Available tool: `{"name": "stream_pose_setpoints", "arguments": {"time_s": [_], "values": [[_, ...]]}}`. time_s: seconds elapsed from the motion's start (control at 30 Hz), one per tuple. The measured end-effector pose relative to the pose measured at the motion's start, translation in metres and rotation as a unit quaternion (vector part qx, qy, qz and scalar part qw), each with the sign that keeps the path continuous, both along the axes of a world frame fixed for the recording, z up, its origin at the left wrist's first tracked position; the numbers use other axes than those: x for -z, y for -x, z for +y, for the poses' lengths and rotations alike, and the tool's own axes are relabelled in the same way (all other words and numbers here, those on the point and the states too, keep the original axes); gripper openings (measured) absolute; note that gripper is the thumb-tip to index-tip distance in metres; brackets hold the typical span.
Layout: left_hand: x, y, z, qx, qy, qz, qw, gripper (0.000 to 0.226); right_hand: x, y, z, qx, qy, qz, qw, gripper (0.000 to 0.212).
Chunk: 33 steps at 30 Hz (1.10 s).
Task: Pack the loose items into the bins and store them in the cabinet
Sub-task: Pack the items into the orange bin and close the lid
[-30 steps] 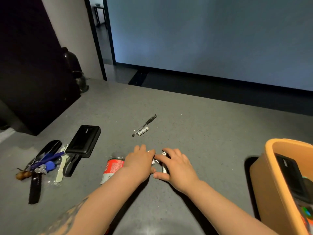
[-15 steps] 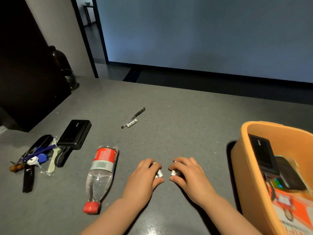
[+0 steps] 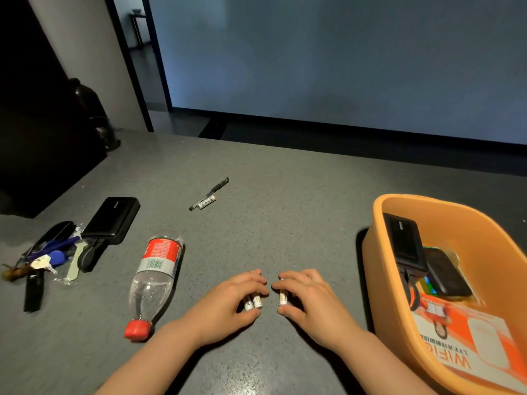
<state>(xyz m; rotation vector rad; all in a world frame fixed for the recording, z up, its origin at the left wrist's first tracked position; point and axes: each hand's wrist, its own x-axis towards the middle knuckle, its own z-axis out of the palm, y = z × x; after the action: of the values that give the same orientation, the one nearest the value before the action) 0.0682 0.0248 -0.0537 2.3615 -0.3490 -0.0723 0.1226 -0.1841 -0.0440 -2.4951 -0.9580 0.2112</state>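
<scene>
1. Hands, seen from the head camera, rest low and central on the grey surface (image 3: 285,218). A second ago they were pressed together over a small cluster of batteries; now they have drawn slightly apart, each keeping its own share.
2. The left hand (image 3: 228,302) curls its fingers round two small white batteries (image 3: 253,303), their ends showing under the fingertips.
3. The right hand (image 3: 309,299) pinches a single white battery (image 3: 283,297) between thumb and fingers.
4. An orange bin (image 3: 399,280) stands just to the right of the right hand. It already holds a black power bank (image 3: 405,240), another dark device and an orange box.
5. Loose items not yet packed: a clear bottle (image 3: 154,280) with a red cap lying on its side left of the hands, a second black power bank (image 3: 112,219), a mixed pile with keys (image 3: 42,260) at far left, and a pen (image 3: 211,192) with another battery (image 3: 206,201) beside it, farther back.
6. Judgement: the batteries look gathered and gripped, so carrying them over the bin's rim seems the likely next step. Storing in the cabinet remains undone.
</scene>
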Motion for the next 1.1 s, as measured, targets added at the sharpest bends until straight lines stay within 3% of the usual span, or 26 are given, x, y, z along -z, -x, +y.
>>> {"name": "stream_pose_setpoints", "arguments": {"time_s": [0.17,0.27,0.67,0.9,1.1], "values": [[-0.002,0.011,-0.007,-0.161,-0.131,-0.045,0.977,0.075,-0.001,-0.003,-0.005,0.045,-0.009,0.043,0.998,0.081],[0.001,0.015,-0.015,-0.214,-0.091,-0.014,0.972,0.086,-0.003,-0.004,-0.002,0.039,0.006,0.045,0.998,0.086],[-0.005,0.0,-0.016,-0.168,-0.079,0.026,0.982,0.065,-0.005,-0.008,0.021,0.015,0.025,0.076,0.997,0.08],[-0.011,0.004,-0.001,-0.165,-0.097,0.041,0.981,0.063,-0.007,-0.005,0.036,0.022,0.027,0.077,0.996,0.081],[-0.016,0.005,0.008,-0.17,-0.107,0.045,0.979,0.063,-0.006,-0.002,0.051,0.026,0.006,0.08,0.996,0.068]]}}
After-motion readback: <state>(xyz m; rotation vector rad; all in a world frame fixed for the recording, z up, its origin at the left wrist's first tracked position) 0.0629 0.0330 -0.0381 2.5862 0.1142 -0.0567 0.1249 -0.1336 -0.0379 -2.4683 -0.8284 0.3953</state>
